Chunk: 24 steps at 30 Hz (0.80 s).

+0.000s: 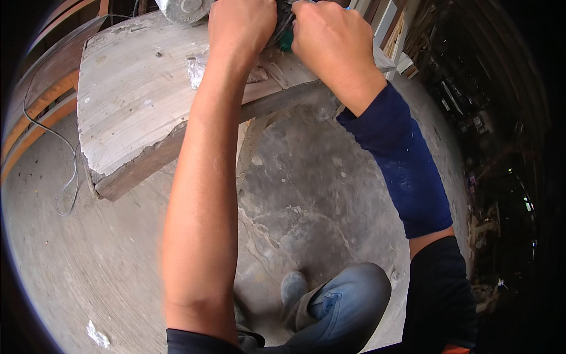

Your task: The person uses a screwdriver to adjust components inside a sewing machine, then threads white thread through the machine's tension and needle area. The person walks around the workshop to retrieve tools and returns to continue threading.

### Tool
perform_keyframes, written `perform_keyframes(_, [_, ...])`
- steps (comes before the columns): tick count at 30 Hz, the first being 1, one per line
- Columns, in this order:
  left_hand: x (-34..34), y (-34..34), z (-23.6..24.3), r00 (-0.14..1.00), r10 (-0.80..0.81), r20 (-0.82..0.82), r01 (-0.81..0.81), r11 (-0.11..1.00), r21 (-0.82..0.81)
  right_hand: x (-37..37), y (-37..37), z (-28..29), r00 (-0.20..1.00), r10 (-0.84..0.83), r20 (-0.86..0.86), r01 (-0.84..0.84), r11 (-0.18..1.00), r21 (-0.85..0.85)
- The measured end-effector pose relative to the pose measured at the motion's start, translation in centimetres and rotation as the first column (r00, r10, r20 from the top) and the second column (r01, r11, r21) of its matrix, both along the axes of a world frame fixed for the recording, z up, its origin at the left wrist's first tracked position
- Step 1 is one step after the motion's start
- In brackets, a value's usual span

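Both arms reach to the far end of a worn wooden bench point(135, 76). My left hand point(242, 23) is closed, its back toward me, and the top edge of the view cuts off its fingers. To its right my right hand point(333, 32) is curled shut, with fingertips bent in toward the left one. Dark, thin parts of some object show in the gap between them, too little to name. A small green piece point(286, 41) lies just below that gap. Beside my left wrist rests a clear plastic packet point(197, 69).
A whitish rounded container point(184, 9) stands left of my left hand. A grey cable point(75, 171) hangs at the bench's left, near orange-brown wooden rails point(41, 109). Wood strips point(392, 29) lean at the far right. Crumpled white scrap point(97, 334) lies on the concrete floor point(295, 177).
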<state>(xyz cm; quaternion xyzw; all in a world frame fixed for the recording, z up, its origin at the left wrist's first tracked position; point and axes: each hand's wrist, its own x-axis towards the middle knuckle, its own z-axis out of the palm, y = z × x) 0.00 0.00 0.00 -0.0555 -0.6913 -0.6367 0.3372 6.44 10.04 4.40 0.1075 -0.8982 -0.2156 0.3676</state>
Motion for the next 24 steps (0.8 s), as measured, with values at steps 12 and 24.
perform_keyframes(12, [1.3,0.2,0.0,0.994,0.076,-0.077,-0.088,0.984,-0.157,1.5,3.9,0.5,0.955,0.293,-0.036,-0.294,0.932,-0.215])
perform_keyframes(24, [-0.3,0.1,-0.5,0.988,0.115,-0.101,-0.144,0.917,-0.371,1.0,4.2,-1.3,0.943,0.3,-0.145,-0.323,0.93,-0.173])
